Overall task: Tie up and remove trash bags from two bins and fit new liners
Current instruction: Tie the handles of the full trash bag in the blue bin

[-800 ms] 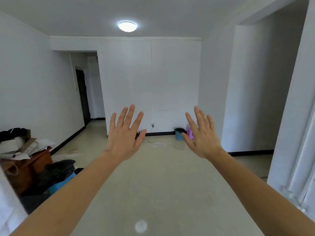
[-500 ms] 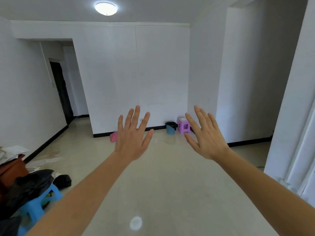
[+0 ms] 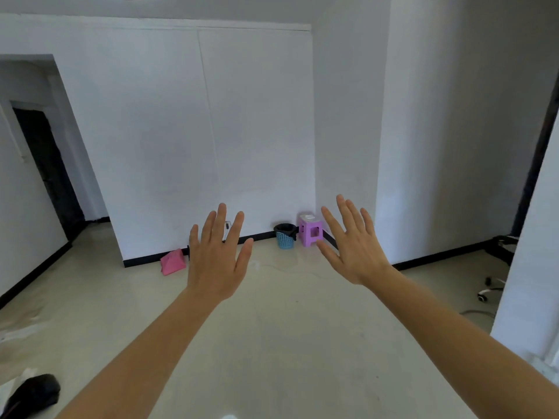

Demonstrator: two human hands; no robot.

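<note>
I have both hands up in front of me with nothing in them, the left hand (image 3: 216, 261) and the right hand (image 3: 352, 247) each spread flat with the fingers splayed, backs toward the camera. The one bin (image 3: 285, 235) I can see is a blue basket-weave one with a black bag (image 3: 285, 228) over its rim, standing on the floor (image 3: 287, 322) against the far wall, just beside a purple stool (image 3: 310, 229) in the corner; it is well apart from me. A second bin is not in view. As I judge it, the step in hand is simply getting across to that bin, so I should walk straight at it, lower the hands as I close in, and stop with the bin squarely in front. Then I would gather the bag's rim evenly all round before tying, so nothing spills. A pink thing (image 3: 172, 262) lies by the skirting to the left, off my path.
</note>
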